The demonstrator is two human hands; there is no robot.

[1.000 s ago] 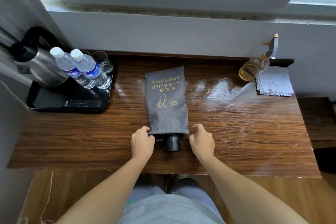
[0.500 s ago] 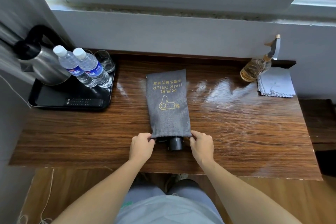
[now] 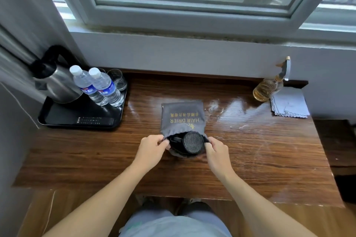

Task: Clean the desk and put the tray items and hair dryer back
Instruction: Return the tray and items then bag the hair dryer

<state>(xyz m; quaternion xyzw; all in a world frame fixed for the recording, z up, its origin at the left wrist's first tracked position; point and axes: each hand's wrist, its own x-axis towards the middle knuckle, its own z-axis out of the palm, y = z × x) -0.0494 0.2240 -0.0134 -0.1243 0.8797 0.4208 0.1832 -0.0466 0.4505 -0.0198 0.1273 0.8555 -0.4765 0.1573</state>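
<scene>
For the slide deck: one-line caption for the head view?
Both hands, left hand and right hand, grip the mouth of a grey pouch around a hair dryer on a wooden desk.

I see both forearms bare from the elbow down, with no sleeves in view. The left hand (image 3: pixel 152 149) and right hand (image 3: pixel 216 153) carry no gloves, rings or watch. Light grey-blue trousers (image 3: pixel 173 223) cover the lap at the bottom edge.

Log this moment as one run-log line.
stage: bagging hair dryer | left hand: grips bag mouth | right hand: grips bag mouth | hair dryer: grille end protruding from grey bag | tray: loaded
</scene>
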